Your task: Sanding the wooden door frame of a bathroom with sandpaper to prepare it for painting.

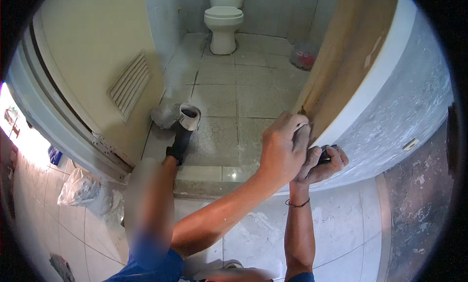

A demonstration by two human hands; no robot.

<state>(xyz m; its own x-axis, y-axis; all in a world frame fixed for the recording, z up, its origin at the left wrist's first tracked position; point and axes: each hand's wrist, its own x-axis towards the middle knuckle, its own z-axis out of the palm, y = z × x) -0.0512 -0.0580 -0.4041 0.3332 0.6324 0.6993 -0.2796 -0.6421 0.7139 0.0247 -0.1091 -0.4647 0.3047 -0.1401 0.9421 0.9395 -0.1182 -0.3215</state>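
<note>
My left hand (pixel 286 144) is closed at the lower end of a brown door frame (pixel 336 82), its fingers curled against the white edge strip (pixel 358 94). Whatever it pinches is hidden by the fingers. Just to the right and slightly nearer, my right hand (pixel 321 166) curls around a small black object (pixel 326 155), mostly covered by the fingers. Pale dust coats both hands. A thin dark bracelet (pixel 297 204) circles my right wrist. My left forearm crosses from the lower left toward the frame.
Beyond the tiled step (pixel 197 174) stands a white toilet (pixel 224 26). A cream door (pixel 97 43) with a vent grille is on the left. A clear plastic bag (pixel 80 187) lies on the left floor. The grey wall (pixel 414 87) rises on the right, beside a clear container (pixel 302 55) farther back.
</note>
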